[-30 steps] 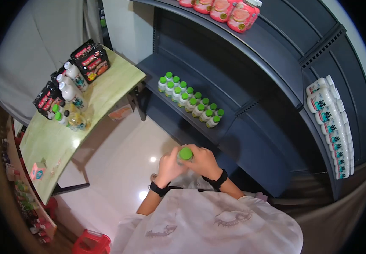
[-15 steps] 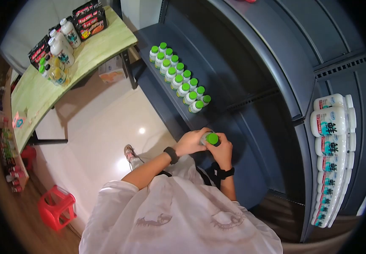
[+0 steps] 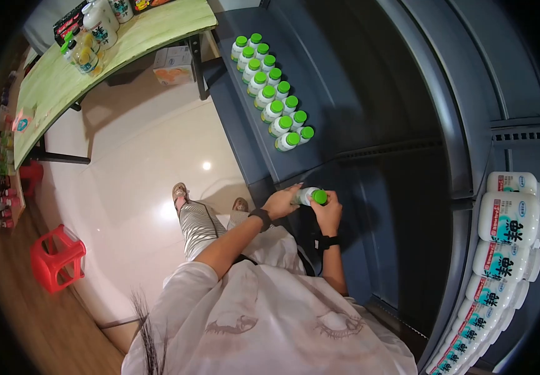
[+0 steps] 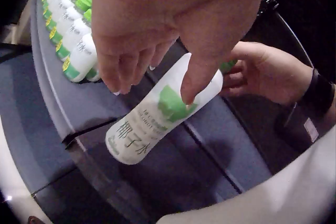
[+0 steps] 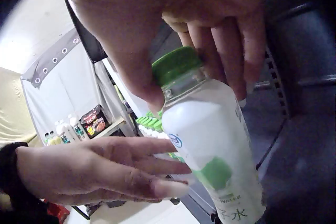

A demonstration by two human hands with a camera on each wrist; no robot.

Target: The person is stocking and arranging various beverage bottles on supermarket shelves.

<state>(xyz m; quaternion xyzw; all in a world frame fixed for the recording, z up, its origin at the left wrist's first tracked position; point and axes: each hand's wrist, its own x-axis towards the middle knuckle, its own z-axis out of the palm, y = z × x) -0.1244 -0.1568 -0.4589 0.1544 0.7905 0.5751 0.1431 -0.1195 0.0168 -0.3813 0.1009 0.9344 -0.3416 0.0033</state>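
A white bottle with a green cap and a green label mark (image 4: pixel 155 113) is held tilted in front of the body. My right hand (image 5: pixel 210 19) grips it near the cap (image 5: pixel 177 65), thumb on one side and fingers on the other. Beside the bottle is my left hand (image 5: pixel 105 169), its fingers nearly straight; in the left wrist view its thumb (image 4: pixel 197 85) overlaps the bottle. In the head view, my left hand (image 3: pixel 281 203) is at the bottle's base end and my right hand (image 3: pixel 328 212) at its cap end.
Matching green-capped bottles (image 3: pixel 268 95) stand in two rows on the dark shelf (image 3: pixel 338 87). White jugs (image 3: pixel 501 262) line the shelf at right. A green table (image 3: pixel 151 34) holds bottles and packs. A red stool (image 3: pixel 59 256) stands on the floor at left.
Both hands and the bottle have moved right, over the shelf. The bottle has tipped from near upright to tilted. My left hand has loosened from around it. The head view has shifted.
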